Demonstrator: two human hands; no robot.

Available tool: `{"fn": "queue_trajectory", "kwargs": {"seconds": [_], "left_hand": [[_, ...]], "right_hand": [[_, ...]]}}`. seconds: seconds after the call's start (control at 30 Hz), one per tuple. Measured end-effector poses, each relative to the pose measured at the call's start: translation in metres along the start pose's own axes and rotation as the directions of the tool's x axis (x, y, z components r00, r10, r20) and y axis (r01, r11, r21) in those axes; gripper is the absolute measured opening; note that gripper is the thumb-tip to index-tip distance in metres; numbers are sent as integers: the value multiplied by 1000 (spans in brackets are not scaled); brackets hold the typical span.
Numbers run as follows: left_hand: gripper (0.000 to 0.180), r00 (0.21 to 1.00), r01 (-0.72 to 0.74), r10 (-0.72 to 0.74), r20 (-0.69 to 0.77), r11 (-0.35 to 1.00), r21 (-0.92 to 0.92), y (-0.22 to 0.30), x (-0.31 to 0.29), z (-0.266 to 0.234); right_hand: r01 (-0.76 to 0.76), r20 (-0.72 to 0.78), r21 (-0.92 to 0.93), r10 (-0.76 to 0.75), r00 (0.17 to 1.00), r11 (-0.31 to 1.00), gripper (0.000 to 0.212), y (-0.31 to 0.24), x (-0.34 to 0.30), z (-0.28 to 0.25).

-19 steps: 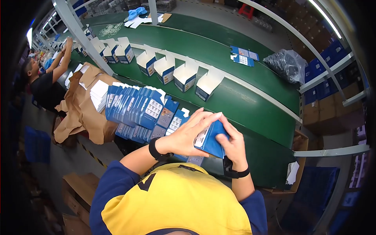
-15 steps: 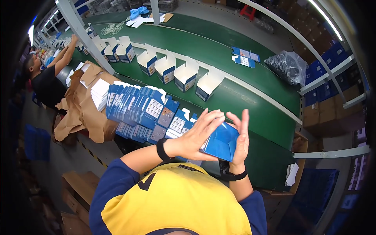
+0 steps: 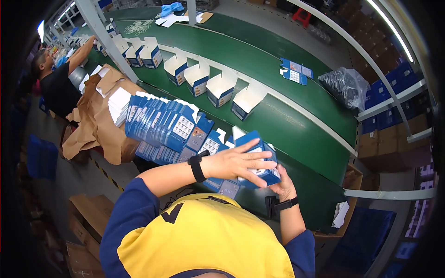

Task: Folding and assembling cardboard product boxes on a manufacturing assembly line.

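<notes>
Between my hands is a blue and white cardboard box (image 3: 263,147), folded into shape with a white flap standing up on its far side. My left hand (image 3: 238,163) lies across the face of the box, its fingers spread. On the near right side, my right hand (image 3: 283,183) grips the box, its fingertips partly hidden behind it. Left of my hands, a fanned stack of flat blue cartons (image 3: 160,123) covers the table edge. Some flat cartons (image 3: 229,187) lie under my left forearm.
A row of open-topped boxes (image 3: 220,92) stands along the green conveyor (image 3: 296,116). Brown paper (image 3: 99,129) is crumpled at the left. One flat carton (image 3: 296,72) and a clear plastic bag (image 3: 343,88) lie on the far side. A person (image 3: 58,83) works at the far left.
The box has turned between my hands, so its printed face and white flap now show. My left hand has gone from its edge to spread fingers across it; my right hand has lowered.
</notes>
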State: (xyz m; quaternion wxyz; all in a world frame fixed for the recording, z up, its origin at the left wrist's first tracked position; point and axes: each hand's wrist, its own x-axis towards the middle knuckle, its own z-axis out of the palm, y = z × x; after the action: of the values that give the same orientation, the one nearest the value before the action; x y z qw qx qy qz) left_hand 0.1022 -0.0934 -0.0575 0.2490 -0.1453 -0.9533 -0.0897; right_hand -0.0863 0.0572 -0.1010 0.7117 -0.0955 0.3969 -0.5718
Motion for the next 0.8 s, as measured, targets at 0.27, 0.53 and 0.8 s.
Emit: {"fn": "queue_trajectory", "kwargs": {"seconds": [0.27, 0.53, 0.8], "left_hand": [[59, 52, 959, -920, 388, -62, -276, -32, -95, 71], [65, -98, 995, -962, 255, -88, 53, 4, -126, 130], [61, -178, 903, -890, 420, -317, -288, -11, -140, 148]], "right_hand": [[320, -8, -855, -628, 778, 407, 100, -22, 144, -65], [84, -206, -947, -784, 586, 311, 109, 16, 192, -106], [-69, -625, -499, -305, 718, 864, 40, 151, 81, -80]]}}
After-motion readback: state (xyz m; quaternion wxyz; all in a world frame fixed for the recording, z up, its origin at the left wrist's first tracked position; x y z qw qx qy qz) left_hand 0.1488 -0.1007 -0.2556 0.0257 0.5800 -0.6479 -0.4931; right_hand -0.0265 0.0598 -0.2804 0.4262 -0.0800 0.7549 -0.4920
